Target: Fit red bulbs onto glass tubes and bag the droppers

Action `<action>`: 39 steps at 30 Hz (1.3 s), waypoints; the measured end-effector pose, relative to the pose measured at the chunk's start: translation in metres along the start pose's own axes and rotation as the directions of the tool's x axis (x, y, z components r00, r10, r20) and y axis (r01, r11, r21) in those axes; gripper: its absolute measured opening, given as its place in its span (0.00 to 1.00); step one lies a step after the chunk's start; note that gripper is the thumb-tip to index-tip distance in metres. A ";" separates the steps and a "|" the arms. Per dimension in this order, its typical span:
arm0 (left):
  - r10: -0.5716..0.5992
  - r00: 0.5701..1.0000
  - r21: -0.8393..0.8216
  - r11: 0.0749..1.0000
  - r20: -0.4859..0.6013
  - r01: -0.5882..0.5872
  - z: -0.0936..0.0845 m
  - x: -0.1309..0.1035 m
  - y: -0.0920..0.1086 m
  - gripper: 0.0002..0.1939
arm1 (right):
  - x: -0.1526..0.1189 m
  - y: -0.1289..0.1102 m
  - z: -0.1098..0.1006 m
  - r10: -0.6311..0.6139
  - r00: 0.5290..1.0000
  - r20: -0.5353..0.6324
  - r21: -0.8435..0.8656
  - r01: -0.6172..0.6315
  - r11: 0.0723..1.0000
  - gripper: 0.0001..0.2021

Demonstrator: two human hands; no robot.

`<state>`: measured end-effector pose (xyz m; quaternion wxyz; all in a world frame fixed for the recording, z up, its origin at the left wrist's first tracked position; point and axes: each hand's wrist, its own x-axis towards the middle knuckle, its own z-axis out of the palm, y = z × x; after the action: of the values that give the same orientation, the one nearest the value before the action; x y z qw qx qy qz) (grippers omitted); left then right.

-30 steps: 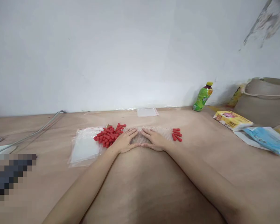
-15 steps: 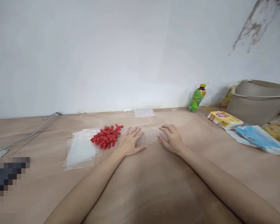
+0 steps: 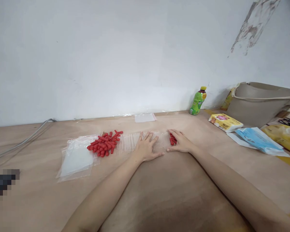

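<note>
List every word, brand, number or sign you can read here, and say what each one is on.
No text can be read with certainty.
Green bottle: label print too small.
Yellow packet: pink emblem and dark print, too blurred.
Blue packet: pale lettering, too blurred.
Red pieces and clear bags: no lettering I can make out.

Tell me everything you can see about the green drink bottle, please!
The bottle stands on the brown tabletop near the wall. It looks like plastic, with a curvy body and a shiny, mostly green wrapper. There's a yellow patch near the top, but its writing is too small to read. Its yellow cap is on, and the neck looks dark reddish-brown. It seems to lean right, though the camera may be bending the view. No hand touches it. The wrapper hides how full it is.
</note>
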<state>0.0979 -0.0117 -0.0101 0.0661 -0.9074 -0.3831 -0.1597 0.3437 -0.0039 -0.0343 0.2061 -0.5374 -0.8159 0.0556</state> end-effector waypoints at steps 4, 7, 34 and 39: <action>-0.012 1.000 -0.004 1.000 0.012 0.012 0.008 0.015 0.001 0.38 | 0.013 0.004 0.001 -0.088 0.994 -0.058 0.043 0.090 0.995 0.47; -0.013 1.000 -0.008 1.000 -0.028 0.013 0.007 0.018 -0.002 0.33 | 0.019 0.007 0.003 -0.106 0.993 -0.049 0.040 0.108 0.993 0.45; 0.052 0.999 -0.430 0.902 0.016 -0.040 -0.055 -0.125 -0.061 0.15 | -0.028 -0.079 0.007 -0.215 0.940 -0.264 0.176 0.266 0.948 0.08; -0.017 0.999 -0.479 0.877 0.028 0.028 -0.055 -0.124 -0.064 0.15 | -0.026 -0.074 0.009 -0.198 0.945 -0.259 0.176 0.248 0.953 0.08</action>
<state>-0.0423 -0.0641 -0.0007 -0.1668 -0.8927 -0.3430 -0.2401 0.2859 -0.0567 -0.0262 0.3620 -0.4198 -0.8307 0.0510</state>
